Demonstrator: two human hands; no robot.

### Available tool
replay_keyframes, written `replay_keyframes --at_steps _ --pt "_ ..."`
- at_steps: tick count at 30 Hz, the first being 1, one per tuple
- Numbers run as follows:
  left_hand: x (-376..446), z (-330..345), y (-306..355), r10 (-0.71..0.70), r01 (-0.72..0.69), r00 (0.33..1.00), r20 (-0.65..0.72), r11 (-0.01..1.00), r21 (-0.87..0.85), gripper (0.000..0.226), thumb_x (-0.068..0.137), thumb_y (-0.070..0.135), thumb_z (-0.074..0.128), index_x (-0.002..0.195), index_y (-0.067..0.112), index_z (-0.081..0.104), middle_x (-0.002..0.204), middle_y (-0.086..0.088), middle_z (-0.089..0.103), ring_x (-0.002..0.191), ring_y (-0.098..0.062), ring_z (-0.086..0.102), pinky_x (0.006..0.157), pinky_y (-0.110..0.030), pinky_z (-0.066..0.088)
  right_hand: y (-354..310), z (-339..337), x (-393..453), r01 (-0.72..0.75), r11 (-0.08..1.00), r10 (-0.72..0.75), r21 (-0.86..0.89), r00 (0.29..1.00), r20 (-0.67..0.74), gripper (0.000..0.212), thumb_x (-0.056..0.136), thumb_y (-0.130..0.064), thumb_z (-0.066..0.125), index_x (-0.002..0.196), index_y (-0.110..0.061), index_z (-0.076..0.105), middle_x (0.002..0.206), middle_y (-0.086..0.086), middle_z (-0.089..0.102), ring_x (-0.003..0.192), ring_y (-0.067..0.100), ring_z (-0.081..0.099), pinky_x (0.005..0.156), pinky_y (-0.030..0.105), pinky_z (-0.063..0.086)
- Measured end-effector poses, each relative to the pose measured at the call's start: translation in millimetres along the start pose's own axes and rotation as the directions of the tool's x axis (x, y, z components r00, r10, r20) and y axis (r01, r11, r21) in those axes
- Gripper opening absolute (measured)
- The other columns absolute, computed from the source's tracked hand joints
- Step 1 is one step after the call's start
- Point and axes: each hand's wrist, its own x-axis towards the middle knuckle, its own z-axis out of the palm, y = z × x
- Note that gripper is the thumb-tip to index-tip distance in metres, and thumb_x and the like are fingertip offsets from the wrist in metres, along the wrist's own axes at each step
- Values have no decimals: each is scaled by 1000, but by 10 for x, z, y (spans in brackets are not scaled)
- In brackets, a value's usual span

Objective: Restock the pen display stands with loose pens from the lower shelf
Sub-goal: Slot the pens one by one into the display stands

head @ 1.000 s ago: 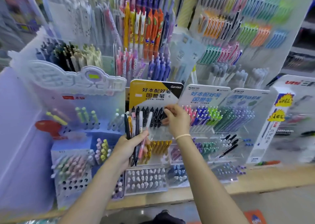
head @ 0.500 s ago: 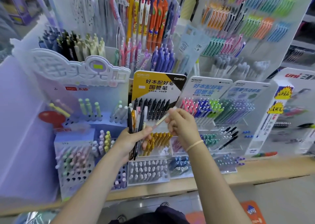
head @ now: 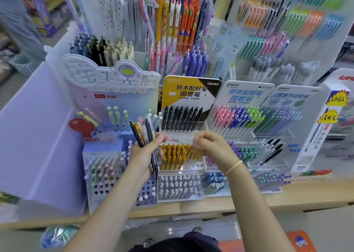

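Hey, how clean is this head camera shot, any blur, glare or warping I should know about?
Head view: even shop lighting, no hard shadows; wide-angle bending at the edges; the right hand and the pen it pinches are motion-smeared; the upper right pegboard pens are soft; small glare on the clear tray.

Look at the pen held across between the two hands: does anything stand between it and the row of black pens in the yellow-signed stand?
Nothing visible does. The pen lies level between the left hand and right hand, just below the black pens. The left hand's bunch of pens stands off to the side.
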Motion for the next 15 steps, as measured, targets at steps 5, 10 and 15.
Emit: replay_keyframes --at_steps 5,10,15 --pt "-91 -18 7 37 -63 987 155 984 165 14 87 18 74 98 11 74 61 -6 63 49 -14 54 59 -31 50 43 223 -90 44 999 -39 -26 984 176 10 95 -16 64 96 -5 63 83 6 72 78 18 68 79 35 58" --pt "-195 11 10 107 -143 976 192 972 188 11 89 6 72 99 10 72 64 1 68 50 -12 55 55 -23 51 75 354 -114 83 991 -104 106 972 212 5 92 -3 63 93 -4 59 72 3 69 63 13 63 57 25 52" --pt "-233 23 -45 120 -156 974 191 970 189 11 88 11 73 99 13 74 67 -3 69 50 -14 55 52 -24 49 124 330 -210 78 969 -122 236 977 175 24 81 -10 72 101 -3 62 76 6 70 61 13 61 56 23 50"
